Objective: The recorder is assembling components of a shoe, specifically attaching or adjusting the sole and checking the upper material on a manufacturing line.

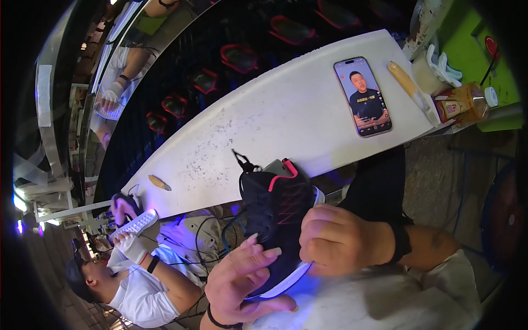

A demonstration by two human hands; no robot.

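Observation:
A black sneaker (260, 204) with pink crisscross stitching, a red pull tab and a white sole is held over my lap, against the near edge of the bench. My left hand (242, 275) is closed around its near left side, fingers bent over the upper and thumb low by the sole. On the right side, my right hand (335, 239) is curled into a fist against the shoe's edge; its fingertips are hidden. A black lace loop (242, 160) sticks out at the shoe's far end, beside a grey piece partly covered by it.
The white bench (264, 104) holds a lit phone (364, 96), a yellow-handled tool (408, 87) and a small tan piece (159, 182). Bottle (467, 103) and gloves (441, 66) lie right. Shoes (240, 57) line the dark conveyor behind. At left a co-worker (148, 286) holds a sole (137, 223).

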